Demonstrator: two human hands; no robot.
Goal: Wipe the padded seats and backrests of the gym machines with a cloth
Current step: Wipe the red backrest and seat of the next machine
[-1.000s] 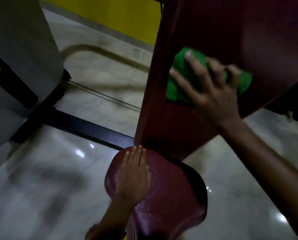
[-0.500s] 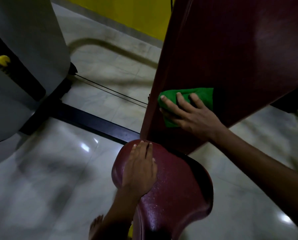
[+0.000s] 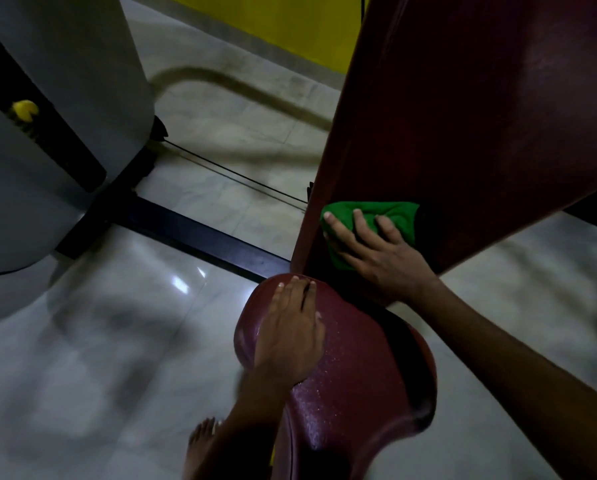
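We see the right hand (image 3: 380, 258) pressing a green cloth (image 3: 390, 220) flat against the lower left part of the dark red backrest (image 3: 480, 116), its fingers spread and nearly straight over the bunched fabric — pressing rather than gripping. The left hand (image 3: 290, 337) lies palm down on the front end of the maroon padded seat (image 3: 362, 386), fingers straight and close together, holding nothing. A bare foot (image 3: 200, 445) stands on the pale glossy floor (image 3: 99, 341) beside the seat — a grey machine housing (image 3: 47, 116) rises at the left.
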